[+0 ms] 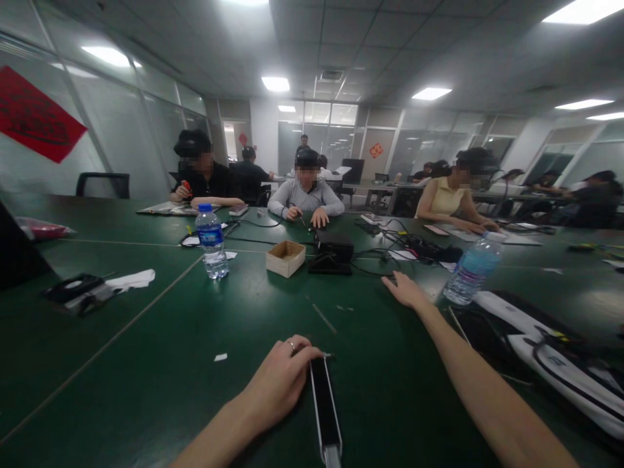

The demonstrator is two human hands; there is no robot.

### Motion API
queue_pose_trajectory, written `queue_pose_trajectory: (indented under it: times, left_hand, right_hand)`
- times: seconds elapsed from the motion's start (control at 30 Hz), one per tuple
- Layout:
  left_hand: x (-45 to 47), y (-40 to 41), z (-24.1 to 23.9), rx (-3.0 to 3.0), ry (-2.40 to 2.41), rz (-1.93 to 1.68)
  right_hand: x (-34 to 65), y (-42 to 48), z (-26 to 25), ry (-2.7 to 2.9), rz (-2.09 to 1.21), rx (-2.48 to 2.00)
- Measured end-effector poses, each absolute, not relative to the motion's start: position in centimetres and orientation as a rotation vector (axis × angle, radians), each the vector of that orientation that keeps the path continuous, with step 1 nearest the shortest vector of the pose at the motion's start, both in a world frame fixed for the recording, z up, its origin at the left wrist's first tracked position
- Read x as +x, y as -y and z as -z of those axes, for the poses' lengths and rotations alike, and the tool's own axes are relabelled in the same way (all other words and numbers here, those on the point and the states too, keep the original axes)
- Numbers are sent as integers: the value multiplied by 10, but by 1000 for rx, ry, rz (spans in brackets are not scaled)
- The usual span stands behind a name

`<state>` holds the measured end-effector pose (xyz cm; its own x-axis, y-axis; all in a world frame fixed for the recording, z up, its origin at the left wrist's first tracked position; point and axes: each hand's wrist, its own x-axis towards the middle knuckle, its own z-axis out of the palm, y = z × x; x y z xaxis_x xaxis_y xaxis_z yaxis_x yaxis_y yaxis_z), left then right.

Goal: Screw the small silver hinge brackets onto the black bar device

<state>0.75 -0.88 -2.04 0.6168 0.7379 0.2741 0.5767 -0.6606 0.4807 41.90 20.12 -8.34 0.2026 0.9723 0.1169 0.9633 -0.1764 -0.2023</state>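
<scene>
Left hand [280, 377] at far end of black bar [325, 403], right hand [407, 291] apart

Black bar, silver edges, near middle of the green table [170, 377], long side running near to far. Pale strip at its near end. Left fingers [313, 353] bent, one reaching right to touch the bar's far end; rest of the hand just left of it. Firm grasp or only contact: can't tell from here. Ring on that hand.

Right hand farther off, to the right, well apart from the bar. Fingers loosely spread, released, low over or on the table, contact unclear. Dark cables [433, 249] just beyond; right bottle [475, 270] to its right.

Far of the bar: open box [280, 265], black device [334, 246] just right of it, left bottle [210, 244] on the other side. Paper scrap [221, 357] left of left hand. Person in grey [312, 198] across the table, both hands near the black device.
</scene>
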Motion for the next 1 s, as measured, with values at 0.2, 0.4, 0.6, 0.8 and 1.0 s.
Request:
queue_pose_trajectory:
  times: [0.2, 0.4, 0.6, 0.8, 1.0]
  left_hand:
    - [7, 11, 17, 2490, -1079, -599]
    - [7, 10, 15, 2499, -1062, -603]
    - [7, 10, 18, 2496, -1058, -628]
    - [8, 11, 17, 2503, -1063, -624]
    - [7, 11, 17, 2519, -1043, -638]
  right_hand:
    - [409, -204, 88, 1934, -64, -2218]
    - [400, -195, 82, 1947, -79, -2223]
    - [393, -187, 74, 1938, -84, -2240]
    - [383, -177, 67, 1976, -101, -2213]
    - [354, -150, 60, 2075, -129, -2124]
